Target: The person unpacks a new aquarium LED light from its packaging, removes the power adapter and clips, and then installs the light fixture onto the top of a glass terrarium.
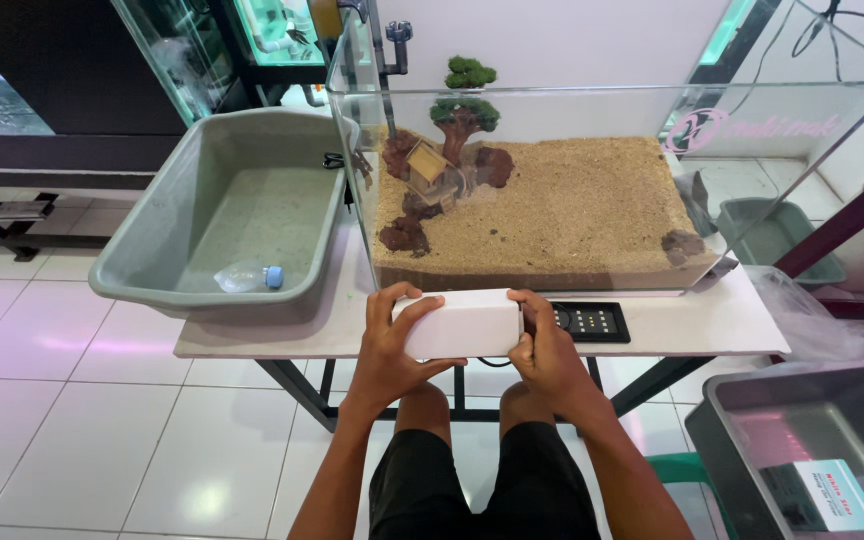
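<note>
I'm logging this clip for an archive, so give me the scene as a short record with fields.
Setting: white table on a tiled floor
Left hand: grips the left end of a white rectangular block
Right hand: grips the block's right end
Block position: held at the table's front edge, before the glass tank
Tank contents: sand, a small tree, a wooden hut, dark rocks
Beside the block: black panel with small squares
Left of tank: grey tub holding a plastic bottle
Lower right: metal tray

Just beyond the hands stands a glass tank (592, 110) of sand. A grey tub (152, 260) holding a bottle (248, 277) sits to their left. A metal bin (742, 400) lies lower right.
</note>
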